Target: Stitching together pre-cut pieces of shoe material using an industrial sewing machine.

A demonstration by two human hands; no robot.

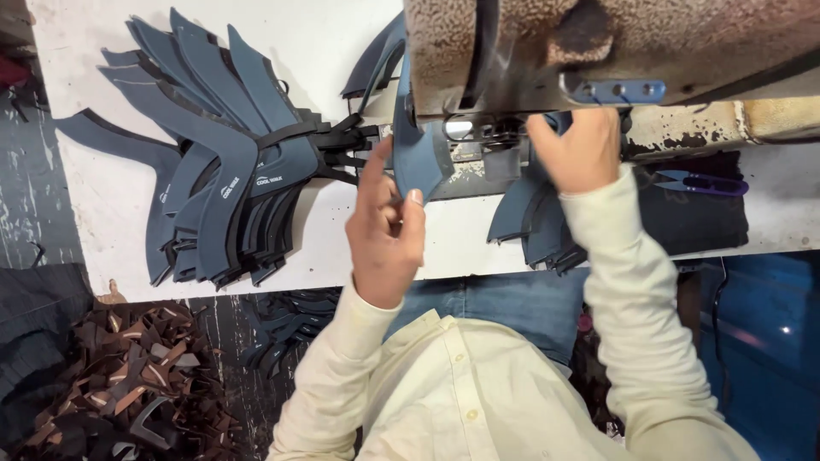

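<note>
From the head camera, the left hand (384, 235) pinches the lower edge of a blue shoe-upper piece (416, 154), which stands upright at 12 o'clock of that hand, under the worn sewing machine head (615, 43). At 3 o'clock, the right hand (581, 149) curls its fingers on the piece's far side beside the needle area. A stack of cut blue pieces (222, 171) lies at 9 o'clock on the white table (325, 51); purple thread snips (705, 182) rest far right.

Left hand (386, 235) pinches a blue shoe piece (418, 154) — right hand (581, 149) at the sewing machine (598, 43).
</note>
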